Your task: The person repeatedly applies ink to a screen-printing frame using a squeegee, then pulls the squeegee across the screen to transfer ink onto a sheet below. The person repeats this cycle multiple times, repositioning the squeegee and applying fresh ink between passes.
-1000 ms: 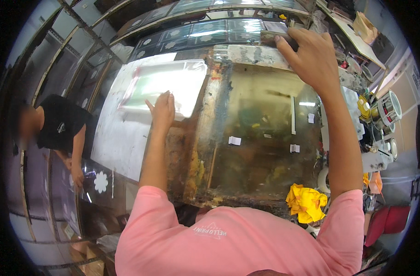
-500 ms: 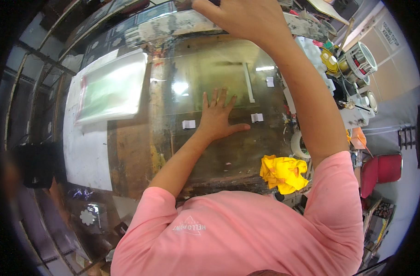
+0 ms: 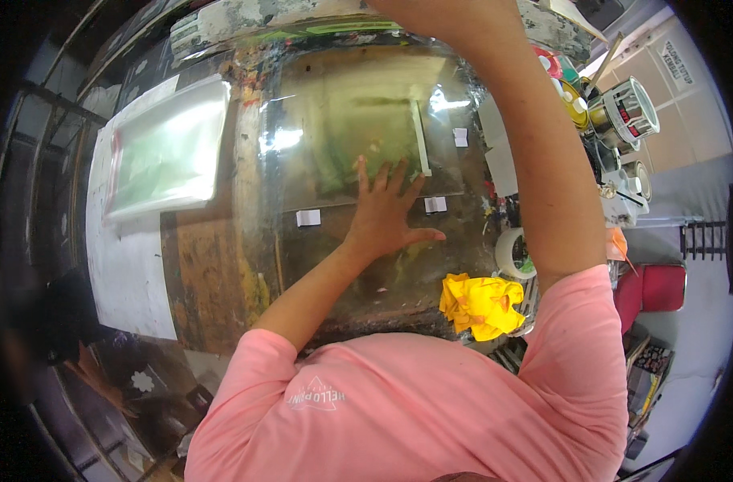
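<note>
My left hand (image 3: 385,210) lies palm down with fingers spread on a clear sheet (image 3: 447,173) over a glossy, see-through work surface (image 3: 342,293). Its fingertips reach over a greenish area, left of a white strip (image 3: 419,138). Small white pieces sit about the hand: one (image 3: 308,218) to its left, one (image 3: 435,205) to its right, another (image 3: 460,137) farther off. At the far end, my right hand (image 3: 455,18) is cut off by the upper edge, near a green-edged bar (image 3: 326,32). Its fingers are hidden, so its hold cannot be seen.
A stack of clear plastic sheets (image 3: 169,153) lies at left on white paper (image 3: 133,281). Near my right side are a crumpled yellow cloth (image 3: 481,307) and a tape roll (image 3: 511,254). Paint cans (image 3: 623,112) crowd the right edge. A red chair (image 3: 663,287) stands beyond.
The view has shifted, moving the table contents leftward. My right hand has gone farther out past the upper edge. My left hand stays spread, slightly closer to the white strip.
</note>
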`<state>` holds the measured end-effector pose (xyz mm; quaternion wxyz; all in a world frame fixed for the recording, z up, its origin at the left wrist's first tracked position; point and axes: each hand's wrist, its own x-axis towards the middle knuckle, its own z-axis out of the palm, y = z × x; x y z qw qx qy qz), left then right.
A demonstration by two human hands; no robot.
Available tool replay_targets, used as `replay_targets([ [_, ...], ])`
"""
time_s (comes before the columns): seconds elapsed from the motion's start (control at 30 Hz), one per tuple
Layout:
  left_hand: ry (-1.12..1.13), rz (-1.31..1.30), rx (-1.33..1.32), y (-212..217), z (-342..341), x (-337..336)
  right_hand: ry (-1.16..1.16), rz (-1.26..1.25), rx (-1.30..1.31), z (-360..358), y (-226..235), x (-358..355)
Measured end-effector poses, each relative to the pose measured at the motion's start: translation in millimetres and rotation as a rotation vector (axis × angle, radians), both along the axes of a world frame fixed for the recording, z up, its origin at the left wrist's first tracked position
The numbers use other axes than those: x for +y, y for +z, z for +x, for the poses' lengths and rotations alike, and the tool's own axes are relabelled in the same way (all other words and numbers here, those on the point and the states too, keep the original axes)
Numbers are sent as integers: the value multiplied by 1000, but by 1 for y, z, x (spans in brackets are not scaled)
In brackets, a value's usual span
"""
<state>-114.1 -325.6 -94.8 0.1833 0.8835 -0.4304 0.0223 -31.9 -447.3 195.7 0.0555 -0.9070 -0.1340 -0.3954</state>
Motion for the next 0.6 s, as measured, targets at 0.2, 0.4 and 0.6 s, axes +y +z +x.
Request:
replay_targets([
  [0.2,-24,-22,16,-4,-2,1,-20,-14,-37,16,-7,-3],
  [0.4,-24,-104,-61,-15,-4,2,-38,-8,27,6,-10,0],
  [0.6,-23,-40,-29,-23,-4,1,-25,8,57,4,-7,2],
])
